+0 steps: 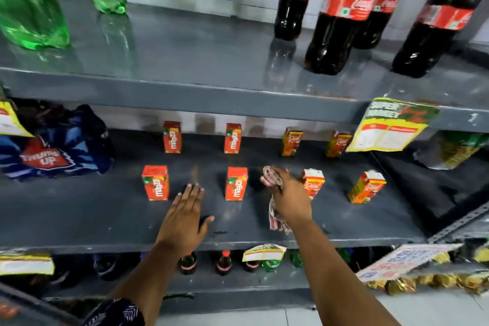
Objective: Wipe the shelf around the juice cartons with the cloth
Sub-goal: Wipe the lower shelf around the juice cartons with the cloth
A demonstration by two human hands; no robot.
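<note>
On the far left of the dark grey metal shelf (79,217) lies a soft blue pack (57,148) with a red badge, its plastic skin wrinkled. Next stand the juice cartons, small rectangular boxes of printed card in two rows: the front-left orange carton (155,182) and, behind it, the back-left carton (172,137). The left hand (184,217) rests flat on the smooth, slightly shiny shelf surface between the two front orange cartons, fingers stretched out and close together, thumb spread to the side; it holds nothing. Then comes the front middle carton (236,183) and the back one (233,138). Just right of it, the right hand (289,200) is closed around the cloth (274,193), a crumpled fabric with red and white pattern; one bunch sticks out above the fingers and a tail hangs below the palm to the shelf. Right beside this hand stands a white-topped carton (313,183), and further right a tilted orange-green carton (366,188). A yellow paper label (389,127) hangs from the upper shelf edge.
</note>
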